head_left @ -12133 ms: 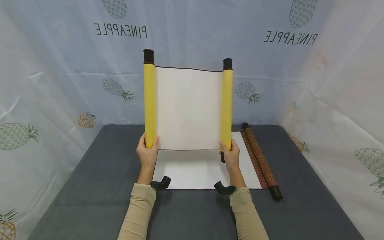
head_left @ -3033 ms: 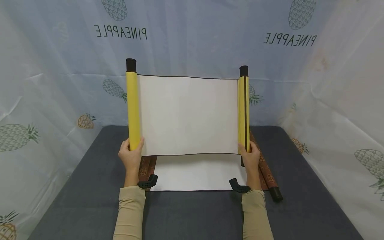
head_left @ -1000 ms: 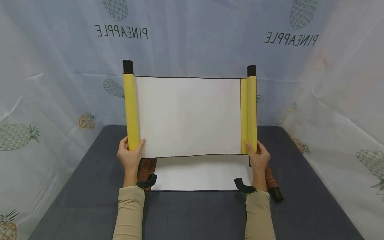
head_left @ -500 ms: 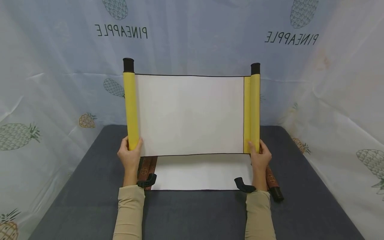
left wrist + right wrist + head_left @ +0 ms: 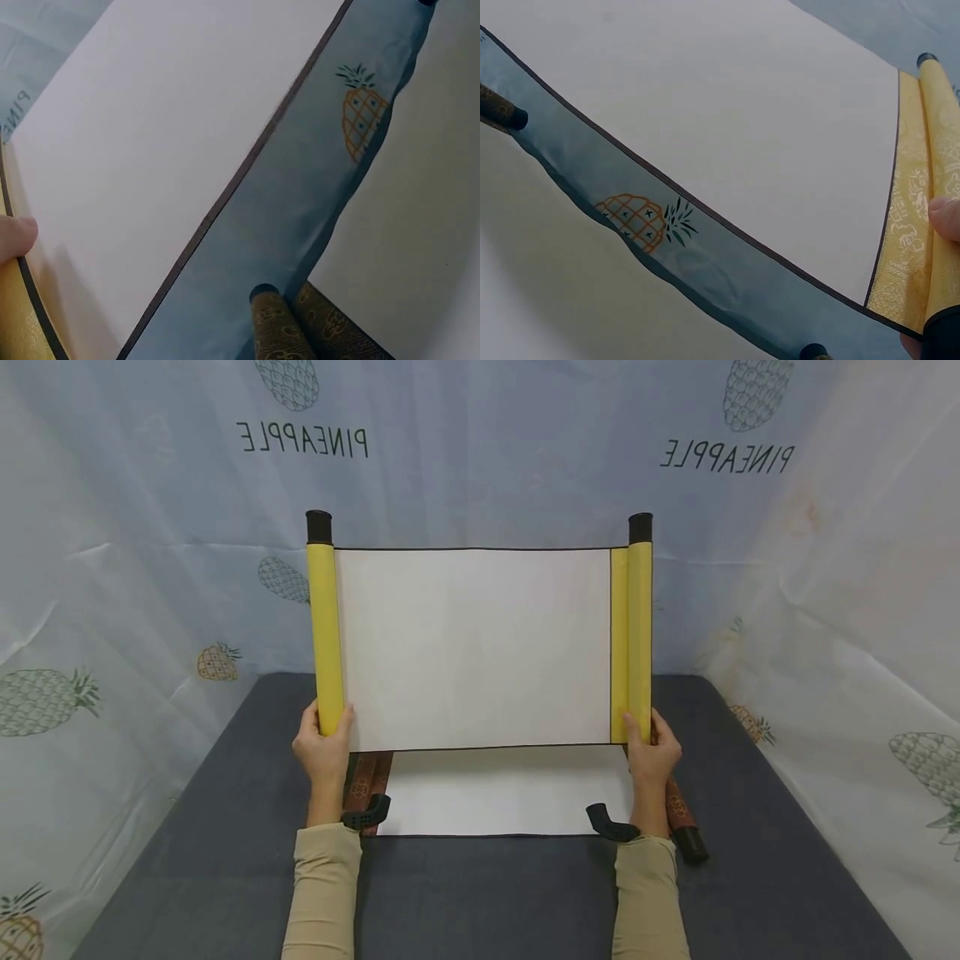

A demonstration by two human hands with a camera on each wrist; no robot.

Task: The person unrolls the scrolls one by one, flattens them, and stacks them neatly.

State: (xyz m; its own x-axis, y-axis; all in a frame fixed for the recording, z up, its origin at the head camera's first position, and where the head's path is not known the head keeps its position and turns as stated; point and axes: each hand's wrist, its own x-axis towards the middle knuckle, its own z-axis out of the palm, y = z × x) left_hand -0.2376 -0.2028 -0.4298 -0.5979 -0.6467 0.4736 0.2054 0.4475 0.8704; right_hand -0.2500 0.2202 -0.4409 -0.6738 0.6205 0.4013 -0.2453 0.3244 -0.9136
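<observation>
Upright, yellow scroll [image 5: 474, 647] between left hand [image 5: 323, 750] and right hand [image 5: 652, 755].

Bare grey worktop [image 5: 225, 827] lies open left and near of the flat brown scroll [image 5: 502, 789]. Its right roller [image 5: 678, 814] blocks that side, and the upright yellow scroll [image 5: 472, 647] screens the space above it.

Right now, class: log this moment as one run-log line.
left hand: grips left roller | right hand: grips right roller | yellow scroll: upright, unrolled | brown scroll: flat on table
</observation>
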